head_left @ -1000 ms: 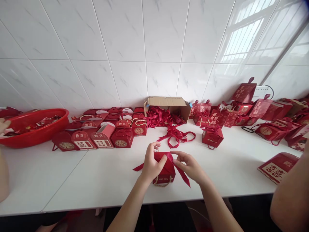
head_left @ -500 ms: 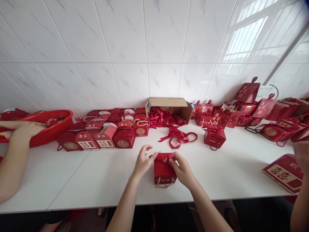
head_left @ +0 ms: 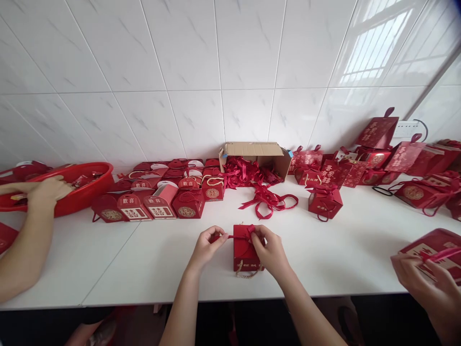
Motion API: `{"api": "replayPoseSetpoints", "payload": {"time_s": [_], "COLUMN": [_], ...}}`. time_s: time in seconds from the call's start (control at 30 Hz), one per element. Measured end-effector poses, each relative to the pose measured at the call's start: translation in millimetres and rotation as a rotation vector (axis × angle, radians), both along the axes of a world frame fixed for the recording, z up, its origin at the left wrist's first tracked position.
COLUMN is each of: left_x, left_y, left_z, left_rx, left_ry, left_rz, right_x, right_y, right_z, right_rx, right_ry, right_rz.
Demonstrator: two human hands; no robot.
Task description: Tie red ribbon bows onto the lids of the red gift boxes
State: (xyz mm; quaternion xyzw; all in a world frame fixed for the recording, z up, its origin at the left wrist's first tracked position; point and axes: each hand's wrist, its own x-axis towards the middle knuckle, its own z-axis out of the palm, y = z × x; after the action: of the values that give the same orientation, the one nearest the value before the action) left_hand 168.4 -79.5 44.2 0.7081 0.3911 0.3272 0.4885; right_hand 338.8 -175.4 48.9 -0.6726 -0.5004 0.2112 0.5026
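A small red gift box with twisted rope handles stands on the white table in front of me. Across its top runs a red ribbon. My left hand, left of the box, pinches one end of the ribbon and holds it taut. At the box's upper right, my right hand is closed on the ribbon by its knot or loop; the fingers partly hide it. Loose red ribbons lie on the table just behind the box.
Behind stands a cardboard box full of ribbons. Rows of red gift boxes are at left, more at right. A co-worker's hand reaches into a red basin; another's hand holds ribbon at right.
My left hand has moved from open beside the box to gripping the ribbon and pulling it left. At right, the co-worker's hand has come in over the large box with a ribbon.
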Motion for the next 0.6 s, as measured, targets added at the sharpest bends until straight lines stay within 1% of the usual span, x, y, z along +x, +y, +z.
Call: {"api": "replayPoseSetpoints", "payload": {"time_s": [0.1, 0.13, 0.2, 0.3, 0.4, 0.47, 0.5, 0.53, 0.6], "left_x": [-10, -13, -16, -12, 8, 29, 42, 54, 77], "left_y": [3, 5, 5, 1, -4, -3, -1, 2, 11], "left_z": [19.4, 27.9, 47.6, 79.5, 104.2, 111.3, 111.3, 108.9, 98.1], "left_rx": [0.091, 0.154, 0.347, 0.596, 0.753, 0.797, 0.796, 0.778, 0.74], "left_ry": [0.039, 0.067, 0.161, 0.267, 0.292, 0.297, 0.298, 0.294, 0.257], "left_rz": [0.019, 0.022, -0.013, -0.145, -0.317, -0.41, -0.447, -0.476, -0.518], "right_x": [-1, 0, 1, 3, 3, 3, 4, 4, 5], "right_y": [1, 1, 2, 4, 5, 3, 2, 0, -2], "right_z": [-0.7, -0.9, -1.0, 0.1, 4.3, 8.4, 10.2, 11.5, 11.8], "right_rx": [-0.014, -0.018, -0.023, -0.032, -0.028, -0.015, -0.008, -0.001, 0.013], "right_ry": [-0.008, -0.01, -0.012, -0.02, -0.05, -0.078, -0.097, -0.12, -0.158], "right_rz": [-0.024, -0.028, -0.032, -0.033, 0.003, 0.054, 0.085, 0.116, 0.145]}}
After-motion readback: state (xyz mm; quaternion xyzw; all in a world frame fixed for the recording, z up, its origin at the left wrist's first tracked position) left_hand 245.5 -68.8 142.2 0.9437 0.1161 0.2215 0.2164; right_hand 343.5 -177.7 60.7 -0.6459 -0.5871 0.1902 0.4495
